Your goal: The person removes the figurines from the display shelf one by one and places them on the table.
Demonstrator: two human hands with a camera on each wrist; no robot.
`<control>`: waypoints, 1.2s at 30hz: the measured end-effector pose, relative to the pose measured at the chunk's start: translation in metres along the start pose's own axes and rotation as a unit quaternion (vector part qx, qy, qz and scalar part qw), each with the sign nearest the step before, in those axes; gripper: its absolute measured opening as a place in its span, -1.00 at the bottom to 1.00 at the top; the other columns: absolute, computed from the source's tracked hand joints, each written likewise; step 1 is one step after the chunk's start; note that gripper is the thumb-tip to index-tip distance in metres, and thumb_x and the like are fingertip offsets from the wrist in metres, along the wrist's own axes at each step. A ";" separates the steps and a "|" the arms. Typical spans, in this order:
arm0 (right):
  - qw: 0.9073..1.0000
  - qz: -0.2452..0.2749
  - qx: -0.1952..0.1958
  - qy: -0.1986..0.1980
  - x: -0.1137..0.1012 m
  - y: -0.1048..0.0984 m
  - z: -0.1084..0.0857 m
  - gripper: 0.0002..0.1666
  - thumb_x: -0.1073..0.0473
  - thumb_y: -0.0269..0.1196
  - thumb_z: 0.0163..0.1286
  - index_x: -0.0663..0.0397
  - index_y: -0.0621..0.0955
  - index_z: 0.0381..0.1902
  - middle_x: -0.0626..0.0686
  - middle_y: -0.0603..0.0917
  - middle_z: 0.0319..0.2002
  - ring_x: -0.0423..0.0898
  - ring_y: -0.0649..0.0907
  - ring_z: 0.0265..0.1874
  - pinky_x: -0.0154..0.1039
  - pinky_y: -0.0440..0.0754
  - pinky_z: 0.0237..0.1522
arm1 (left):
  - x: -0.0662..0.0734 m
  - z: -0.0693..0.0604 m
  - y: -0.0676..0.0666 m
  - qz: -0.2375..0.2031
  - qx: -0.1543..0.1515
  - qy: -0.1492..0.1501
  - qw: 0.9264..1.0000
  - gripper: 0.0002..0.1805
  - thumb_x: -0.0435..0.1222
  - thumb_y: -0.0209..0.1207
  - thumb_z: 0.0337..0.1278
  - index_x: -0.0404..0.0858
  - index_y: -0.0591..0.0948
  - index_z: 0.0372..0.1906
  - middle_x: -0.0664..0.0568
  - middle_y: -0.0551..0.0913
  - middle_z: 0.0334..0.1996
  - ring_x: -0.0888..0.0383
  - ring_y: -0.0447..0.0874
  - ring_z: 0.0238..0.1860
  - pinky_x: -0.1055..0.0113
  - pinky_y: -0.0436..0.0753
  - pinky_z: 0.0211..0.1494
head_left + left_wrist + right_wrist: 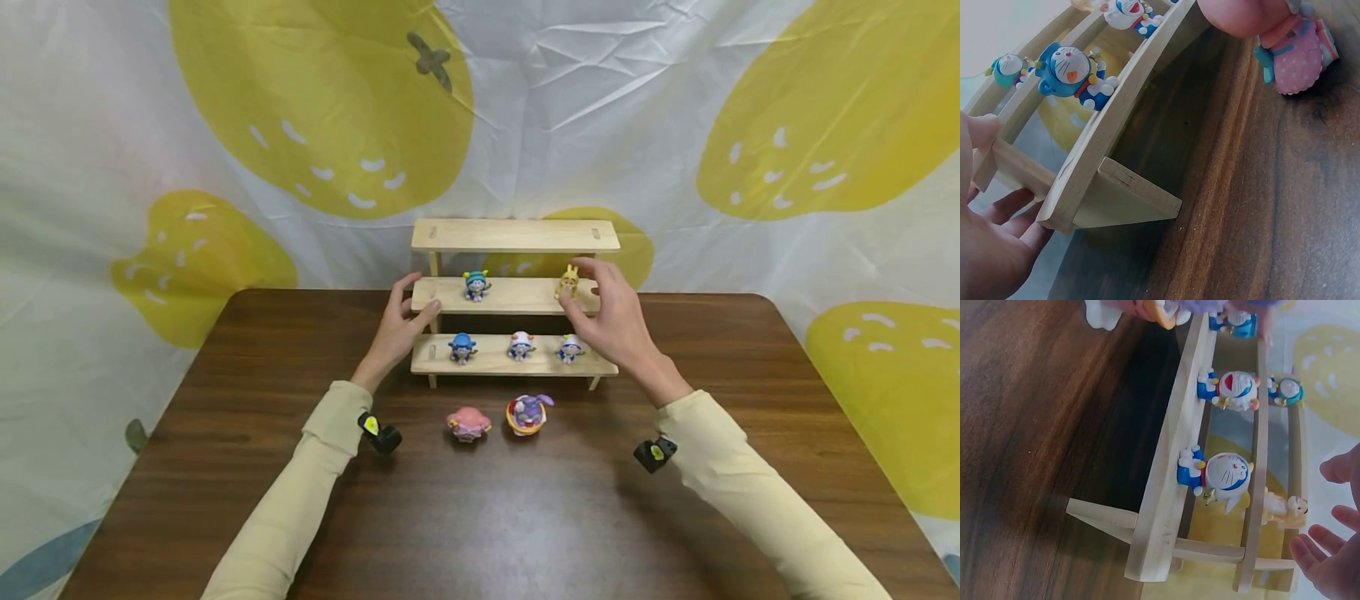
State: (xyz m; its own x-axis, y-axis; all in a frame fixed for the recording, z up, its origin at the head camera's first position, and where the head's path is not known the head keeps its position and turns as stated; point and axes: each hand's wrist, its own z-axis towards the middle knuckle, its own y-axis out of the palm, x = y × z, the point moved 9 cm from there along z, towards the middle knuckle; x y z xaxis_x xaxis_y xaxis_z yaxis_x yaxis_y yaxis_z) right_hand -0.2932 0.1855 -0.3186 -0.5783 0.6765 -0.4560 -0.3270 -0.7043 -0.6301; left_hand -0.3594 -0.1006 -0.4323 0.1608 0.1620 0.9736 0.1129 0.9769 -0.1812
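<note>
A three-tier wooden display shelf [517, 296] stands on the table, and my left hand [401, 325] grips the left end of its middle tier. In the left wrist view, the thumb lies on the board's edge with fingers behind it. My right hand [615, 321] is beside a small yellow rabbit-eared figurine [567, 283] on the middle tier's right. The right wrist view shows its fingers [1325, 540] spread apart from the figurine. A teal-hatted figurine [476, 286] sits left on that tier. Below sit a blue figurine [462, 347] and two white-hatted ones [521, 346].
In front of the shelf, a pink figurine [468, 423] and a purple figurine in a round basket [527, 414] stand on the brown wooden table [510, 517]. A fruit-print cloth [525, 108] hangs behind.
</note>
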 end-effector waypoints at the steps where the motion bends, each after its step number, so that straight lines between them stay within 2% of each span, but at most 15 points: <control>1: 1.000 0.001 -0.001 0.003 0.002 0.001 0.000 -0.43 0.30 0.34 0.34 0.41 0.48 0.25 0.39 0.57 0.13 0.29 0.59 0.09 0.20 0.58 0.02 | 0.000 0.000 0.000 0.000 0.001 0.001 1.000 -0.28 -0.28 0.14 0.47 -0.21 0.11 0.57 -0.48 0.58 0.11 -0.29 0.61 0.10 0.27 0.51 0.01; 7: 1.000 0.009 -0.016 0.026 0.012 0.007 0.004 -0.42 0.28 0.34 0.36 0.40 0.47 0.27 0.37 0.56 0.18 0.26 0.58 0.13 0.19 0.58 0.06 | 0.000 -0.001 -0.002 -0.003 0.003 -0.001 1.000 -0.28 -0.28 0.15 0.47 -0.22 0.10 0.57 -0.48 0.57 0.12 -0.30 0.61 0.11 0.13 0.53 0.09; 16: 0.998 0.018 -0.033 0.049 0.025 0.015 0.006 -0.43 0.30 0.31 0.36 0.40 0.46 0.27 0.37 0.57 0.15 0.29 0.60 0.10 0.18 0.62 0.06 | 0.000 -0.002 -0.002 -0.009 0.002 0.004 1.000 -0.27 -0.26 0.13 0.48 -0.21 0.09 0.58 -0.51 0.56 0.12 -0.31 0.59 0.11 0.07 0.53 0.10; 22: 0.996 0.036 -0.030 0.071 0.033 0.017 0.004 -0.51 0.32 0.27 0.38 0.39 0.49 0.22 0.34 0.61 0.07 0.25 0.65 0.02 0.12 0.68 0.01 | 0.003 -0.002 0.002 -0.011 -0.001 0.002 1.000 -0.29 -0.29 0.14 0.47 -0.23 0.11 0.57 -0.48 0.58 0.11 -0.27 0.61 0.08 0.18 0.55 0.04; 29: 0.995 0.056 -0.019 0.083 0.038 0.012 0.005 -0.56 0.36 0.28 0.38 0.37 0.50 0.19 0.33 0.65 0.00 0.24 0.68 -0.02 0.07 0.70 -0.02 | 0.004 -0.001 0.005 -0.015 -0.005 0.007 1.000 -0.28 -0.31 0.14 0.46 -0.24 0.09 0.57 -0.49 0.57 0.12 -0.33 0.60 0.09 0.03 0.55 0.09; 36: 0.994 0.064 -0.016 0.093 0.040 0.009 0.002 -0.56 0.38 0.27 0.40 0.38 0.49 0.20 0.33 0.64 0.04 0.25 0.68 0.02 0.09 0.69 -0.01 | 0.004 -0.001 0.007 -0.006 -0.003 0.008 1.000 -0.27 -0.30 0.15 0.46 -0.25 0.10 0.57 -0.47 0.59 0.09 -0.23 0.63 0.05 0.22 0.56 0.01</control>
State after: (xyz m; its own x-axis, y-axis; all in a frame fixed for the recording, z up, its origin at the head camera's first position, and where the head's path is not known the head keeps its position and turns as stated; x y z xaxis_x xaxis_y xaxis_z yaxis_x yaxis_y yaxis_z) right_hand -0.3208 0.2057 -0.3410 -0.4646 0.6128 -0.6393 -0.2338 -0.7812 -0.5789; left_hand -0.3566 -0.0938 -0.4301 0.1747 0.1483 0.9734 0.1216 0.9778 -0.1708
